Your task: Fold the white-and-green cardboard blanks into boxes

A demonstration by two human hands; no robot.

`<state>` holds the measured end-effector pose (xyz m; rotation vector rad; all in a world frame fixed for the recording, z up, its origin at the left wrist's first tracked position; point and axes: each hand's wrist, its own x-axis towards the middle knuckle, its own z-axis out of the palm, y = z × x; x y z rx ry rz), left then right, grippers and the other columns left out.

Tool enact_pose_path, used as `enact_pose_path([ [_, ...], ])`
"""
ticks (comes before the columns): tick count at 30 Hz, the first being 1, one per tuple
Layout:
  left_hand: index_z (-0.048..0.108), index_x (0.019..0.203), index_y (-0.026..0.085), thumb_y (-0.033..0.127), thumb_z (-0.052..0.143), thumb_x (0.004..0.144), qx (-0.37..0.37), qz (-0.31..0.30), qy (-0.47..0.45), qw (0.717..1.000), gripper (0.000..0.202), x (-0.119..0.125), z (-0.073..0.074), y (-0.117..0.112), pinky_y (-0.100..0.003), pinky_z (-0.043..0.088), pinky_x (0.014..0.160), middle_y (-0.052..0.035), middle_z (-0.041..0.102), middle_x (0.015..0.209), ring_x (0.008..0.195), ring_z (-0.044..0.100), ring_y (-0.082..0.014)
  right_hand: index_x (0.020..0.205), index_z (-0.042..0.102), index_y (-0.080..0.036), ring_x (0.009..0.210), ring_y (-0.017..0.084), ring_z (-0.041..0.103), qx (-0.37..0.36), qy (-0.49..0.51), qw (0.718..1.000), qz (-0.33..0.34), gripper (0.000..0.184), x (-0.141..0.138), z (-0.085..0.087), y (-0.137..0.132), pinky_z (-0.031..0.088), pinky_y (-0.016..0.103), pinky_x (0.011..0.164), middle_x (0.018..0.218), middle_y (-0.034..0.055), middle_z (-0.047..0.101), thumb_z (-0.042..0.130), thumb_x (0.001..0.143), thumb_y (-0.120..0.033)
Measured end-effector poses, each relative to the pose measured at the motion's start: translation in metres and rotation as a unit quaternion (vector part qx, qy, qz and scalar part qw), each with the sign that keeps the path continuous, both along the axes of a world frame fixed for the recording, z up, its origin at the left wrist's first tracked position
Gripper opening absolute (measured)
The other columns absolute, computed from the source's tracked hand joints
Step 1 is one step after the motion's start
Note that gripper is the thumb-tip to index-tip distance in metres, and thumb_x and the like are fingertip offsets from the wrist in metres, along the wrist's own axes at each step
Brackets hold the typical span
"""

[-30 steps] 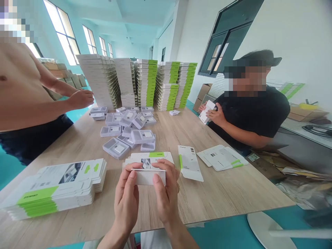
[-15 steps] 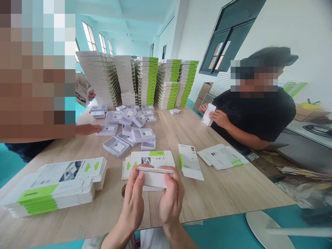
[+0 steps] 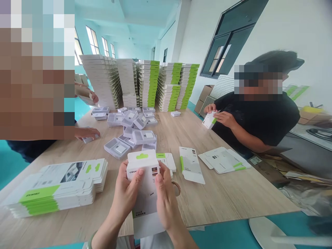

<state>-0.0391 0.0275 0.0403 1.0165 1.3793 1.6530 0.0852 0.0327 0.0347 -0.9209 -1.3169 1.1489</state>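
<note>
The person's left hand point(image 3: 127, 193) and right hand point(image 3: 166, 197) are apart, one on each side of an upright white cardboard retail box with a green hang tab point(image 3: 144, 188), clamping it between them. The box stands above the near edge of the table, its lower end reaching past that edge. The light oak-grain table point(image 3: 223, 197) carries a flat stack of white-and-green unfolded cartons point(image 3: 59, 186) to the near left. A loose unfolded white carton point(image 3: 191, 165) lies just right of the hands. Grey plastic trays with white inserts point(image 3: 131, 129) are scattered at the centre, and tall stacks of white-and-green cartons point(image 3: 155, 84) rise at the far end. On the right, a co-worker in a black T-shirt point(image 3: 255, 119) holds a small white box point(image 3: 209, 120) in both hands.
</note>
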Motion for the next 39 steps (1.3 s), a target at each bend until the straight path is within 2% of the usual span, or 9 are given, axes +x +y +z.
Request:
enact_pose_path([
  [5, 0.056, 0.112, 0.022, 0.065, 0.077, 0.081, -0.013, 0.101, 0.054, 0.993, 0.057, 0.007, -0.005, 0.0, -0.041, 0.059, 0.083, -0.0121, 0.075, 0.111, 0.1, 0.075, -0.0298, 0.136, 0.065, -0.021, 0.13, 0.03, 0.069, 0.041, -0.086, 0.994, -0.044, 0.046, -0.009, -0.022, 0.004, 0.058, 0.045, 0.108, 0.137, 0.0174, 0.073, 0.041, 0.11, -0.051],
  [9, 0.05, 0.135, 0.022, 0.059, 0.079, 0.084, -0.014, 0.012, 0.015, 1.0, 0.07, 0.012, -0.01, -0.004, -0.044, 0.061, 0.091, -0.0141, 0.073, 0.123, 0.111, 0.075, -0.0315, 0.144, 0.061, -0.022, 0.125, 0.029, 0.072, 0.035, -0.08, 0.994, -0.069, 0.049, -0.002, -0.018, 0.009, 0.063, 0.043, 0.099, 0.135, 0.0169, 0.074, 0.044, 0.109, -0.052],
  [13, 0.024, 0.163, 0.034, 0.051, 0.08, 0.087, 0.009, -0.012, -0.005, 1.0, 0.096, 0.01, -0.012, -0.014, -0.045, 0.059, 0.1, -0.0118, 0.069, 0.136, 0.118, 0.074, -0.0293, 0.154, 0.052, -0.025, 0.085, 0.021, 0.078, 0.044, -0.081, 0.996, -0.009, 0.053, 0.017, -0.001, 0.013, 0.066, 0.032, 0.074, 0.12, 0.0112, 0.077, 0.057, 0.105, -0.046],
  [19, 0.054, 0.143, 0.03, 0.045, 0.087, 0.081, 0.038, -0.01, 0.023, 0.999, 0.072, 0.003, -0.018, -0.024, -0.036, 0.061, 0.093, -0.0092, 0.073, 0.127, 0.113, 0.074, -0.0274, 0.12, 0.07, -0.022, 0.064, 0.016, 0.063, 0.108, -0.128, 0.985, 0.032, 0.031, 0.035, 0.009, 0.023, 0.053, 0.025, 0.059, 0.076, -0.0009, 0.067, 0.058, 0.104, -0.046],
  [27, 0.051, 0.144, 0.027, 0.051, 0.088, 0.079, -0.004, 0.129, -0.005, 0.992, 0.078, -0.003, -0.013, -0.013, -0.031, 0.063, 0.077, -0.009, 0.074, 0.115, 0.099, 0.075, -0.0253, 0.148, 0.057, -0.027, 0.085, 0.022, 0.073, -0.049, -0.036, 0.995, 0.077, 0.054, 0.015, -0.038, -0.014, 0.06, 0.032, 0.078, 0.1, 0.005, 0.076, 0.054, 0.104, -0.058],
  [30, 0.035, 0.159, 0.031, 0.055, 0.074, 0.092, -0.007, 0.09, -0.007, 0.996, 0.081, -0.001, -0.029, -0.006, -0.036, 0.062, 0.085, -0.0132, 0.069, 0.133, 0.112, 0.073, -0.0266, 0.134, 0.067, -0.026, 0.1, 0.026, 0.074, -0.086, -0.032, 0.994, 0.054, 0.051, 0.024, -0.052, -0.021, 0.06, 0.036, 0.089, 0.114, 0.0095, 0.078, 0.055, 0.101, -0.064],
  [33, 0.013, 0.168, 0.035, 0.051, 0.05, 0.106, -0.005, 0.008, 0.101, 0.995, 0.074, -0.003, -0.061, 0.004, -0.048, 0.059, 0.099, -0.0191, 0.051, 0.159, 0.126, 0.07, -0.0287, 0.123, 0.07, -0.021, 0.097, 0.031, 0.076, -0.128, -0.075, 0.982, -0.118, 0.065, 0.055, -0.055, -0.003, 0.063, 0.039, 0.083, 0.111, 0.0151, 0.08, 0.054, 0.094, -0.077],
  [36, 0.043, 0.16, 0.03, 0.037, 0.059, 0.101, 0.001, -0.066, 0.465, 0.883, 0.062, -0.016, -0.096, 0.019, -0.064, 0.047, 0.113, -0.0188, 0.05, 0.164, 0.152, 0.046, -0.0409, 0.113, 0.07, -0.019, 0.09, 0.035, 0.077, -0.154, -0.156, 0.943, -0.251, 0.075, 0.101, -0.048, 0.031, 0.062, 0.039, 0.069, 0.103, 0.0186, 0.081, 0.043, 0.09, -0.085],
  [39, 0.063, 0.147, 0.025, 0.017, 0.061, 0.09, -0.003, -0.069, 0.529, 0.846, 0.057, -0.032, -0.117, 0.033, -0.07, 0.042, 0.116, -0.0178, 0.054, 0.163, 0.156, 0.039, -0.045, 0.107, 0.074, -0.019, 0.099, 0.04, 0.075, -0.144, -0.21, 0.918, -0.303, 0.075, 0.14, -0.041, 0.065, 0.06, 0.047, 0.08, 0.102, 0.0215, 0.081, 0.041, 0.087, -0.084],
])
